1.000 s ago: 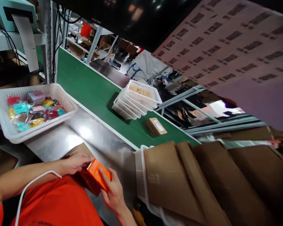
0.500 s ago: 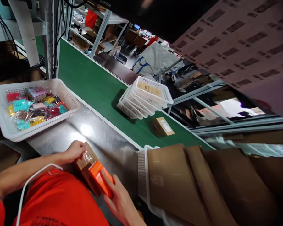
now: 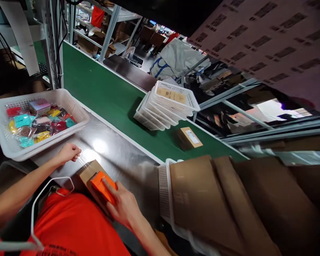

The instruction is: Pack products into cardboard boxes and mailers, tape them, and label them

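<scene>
A brown cardboard box [image 3: 88, 170] lies at the near edge of the metal table, against my red shirt. My right hand [image 3: 124, 204] wraps around an orange tape dispenser [image 3: 103, 185], which rests on top of the box. Beyond the box's left end, my left hand [image 3: 69, 153] is closed in a pinch. A faint strip of clear tape [image 3: 82, 163] runs from the box up to its fingertips. Part of the box is hidden under the dispenser and my right hand.
At the left, a white basket [image 3: 40, 151] holds several small colourful packets. Stacked white baskets [image 3: 160, 110] and a labelled carton [image 3: 190, 138] sit on the green conveyor belt [image 3: 101, 92]. Large brown cardboard pieces [image 3: 192, 199] stand in a basket at the right.
My left hand has moved up and left, away from the box, with tape stretching between them. The dispenser in my right hand has shifted left along the box.
</scene>
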A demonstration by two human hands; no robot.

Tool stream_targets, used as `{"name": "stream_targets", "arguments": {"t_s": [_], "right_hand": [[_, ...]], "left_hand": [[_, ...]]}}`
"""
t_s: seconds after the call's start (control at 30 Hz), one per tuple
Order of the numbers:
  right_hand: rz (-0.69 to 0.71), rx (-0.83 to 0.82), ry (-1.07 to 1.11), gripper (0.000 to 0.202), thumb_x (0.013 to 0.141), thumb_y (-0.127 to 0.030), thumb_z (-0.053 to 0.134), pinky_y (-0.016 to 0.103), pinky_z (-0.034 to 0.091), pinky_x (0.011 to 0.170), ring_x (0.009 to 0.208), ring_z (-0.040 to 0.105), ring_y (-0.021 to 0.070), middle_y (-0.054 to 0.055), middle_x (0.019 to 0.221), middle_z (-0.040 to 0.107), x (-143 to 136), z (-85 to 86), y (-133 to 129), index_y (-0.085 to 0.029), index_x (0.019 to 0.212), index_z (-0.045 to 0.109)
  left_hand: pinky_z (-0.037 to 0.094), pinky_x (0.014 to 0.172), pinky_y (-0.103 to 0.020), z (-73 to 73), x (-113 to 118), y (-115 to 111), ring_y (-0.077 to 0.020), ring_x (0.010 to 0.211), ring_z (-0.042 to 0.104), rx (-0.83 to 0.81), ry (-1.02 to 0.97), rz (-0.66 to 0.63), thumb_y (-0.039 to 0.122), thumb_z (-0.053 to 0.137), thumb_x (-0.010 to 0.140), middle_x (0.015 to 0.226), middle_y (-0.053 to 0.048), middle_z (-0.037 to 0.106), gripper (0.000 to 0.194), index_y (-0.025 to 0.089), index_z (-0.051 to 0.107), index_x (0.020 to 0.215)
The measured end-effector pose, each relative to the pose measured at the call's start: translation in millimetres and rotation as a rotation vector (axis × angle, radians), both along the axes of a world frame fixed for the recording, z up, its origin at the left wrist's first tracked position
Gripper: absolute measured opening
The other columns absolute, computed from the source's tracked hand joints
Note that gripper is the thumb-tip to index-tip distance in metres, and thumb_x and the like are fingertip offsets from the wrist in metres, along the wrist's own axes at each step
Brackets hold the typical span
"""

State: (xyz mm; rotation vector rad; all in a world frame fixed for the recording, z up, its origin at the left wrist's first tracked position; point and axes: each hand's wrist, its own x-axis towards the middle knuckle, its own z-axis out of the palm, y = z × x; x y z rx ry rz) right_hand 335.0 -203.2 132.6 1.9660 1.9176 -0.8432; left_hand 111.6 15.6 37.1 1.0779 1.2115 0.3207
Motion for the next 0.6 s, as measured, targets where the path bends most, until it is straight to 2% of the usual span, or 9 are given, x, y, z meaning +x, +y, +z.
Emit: {"name": "stream_targets", "arguments": {"t_s": [0.1, 0.2, 0.3, 0.37, 0.5, 0.6], "right_hand": [[0.028, -0.001, -0.04, 0.08, 0.088, -0.028, 0.06, 0.036, 0.051, 0.087, 0.1, 0.067, 0.0289, 0.014, 0.124, 0.064, -7, 2.4, 6, -0.03, 0.166, 0.043], [0.039, -0.003, -0.084, 0.078, 0.089, -0.031, 0.06, 0.035, 0.051, 0.084, 0.1, 0.068, 0.029, 0.014, 0.125, 0.065, -13, 4.9, 10, -0.031, 0.165, 0.044], [0.032, 0.005, -0.097, 0.078, 0.089, -0.031, 0.06, 0.034, 0.05, 0.082, 0.099, 0.069, 0.0291, 0.014, 0.128, 0.066, -15, 6.1, 12, -0.033, 0.165, 0.045], [0.024, 0.015, -0.096, 0.077, 0.089, -0.032, 0.06, 0.035, 0.05, 0.083, 0.098, 0.069, 0.0286, 0.014, 0.13, 0.065, -16, 5.7, 12, -0.034, 0.165, 0.045], [0.01, 0.046, -0.099, 0.074, 0.092, -0.034, 0.059, 0.035, 0.05, 0.083, 0.096, 0.07, 0.0271, 0.013, 0.13, 0.066, -16, 3.6, 9, -0.037, 0.165, 0.045], [0.006, 0.085, -0.125, 0.072, 0.093, -0.034, 0.059, 0.034, 0.05, 0.083, 0.099, 0.071, 0.0282, 0.013, 0.129, 0.067, -18, 3.2, 8, -0.036, 0.164, 0.047]], "left_hand": [[0.052, 0.057, -0.025, -14.3, -5, 0, -0.0114, 0.059, 0.058, 0.016, 0.021, 0.004, 0.043, 0.078, 0.078, 0.071, -0.002, 0.068, 0.031, 0.017, 0.064, 0.074], [0.052, 0.059, -0.025, -32.3, 0, -9, -0.0112, 0.06, 0.057, 0.003, 0.054, -0.03, 0.041, 0.074, 0.082, 0.07, -0.001, 0.067, 0.028, 0.017, 0.062, 0.073], [0.055, 0.065, -0.028, -48.6, 11, -32, -0.0145, 0.064, 0.06, 0.024, 0.081, -0.082, 0.036, 0.071, 0.085, 0.071, -0.004, 0.068, 0.025, 0.018, 0.063, 0.071], [0.057, 0.075, -0.032, -55.4, 17, -51, -0.0195, 0.076, 0.065, 0.096, 0.105, -0.093, 0.033, 0.067, 0.087, 0.077, -0.006, 0.072, 0.019, 0.019, 0.066, 0.074], [0.052, 0.099, -0.035, -56.3, 21, -69, -0.0265, 0.103, 0.067, 0.252, 0.129, -0.106, 0.03, 0.063, 0.088, 0.096, -0.009, 0.076, 0.015, 0.023, 0.068, 0.076], [0.052, 0.099, -0.034, -48.6, 21, -65, -0.0278, 0.104, 0.068, 0.273, 0.122, -0.143, 0.031, 0.068, 0.084, 0.09, -0.009, 0.075, 0.016, 0.023, 0.065, 0.069]]}}
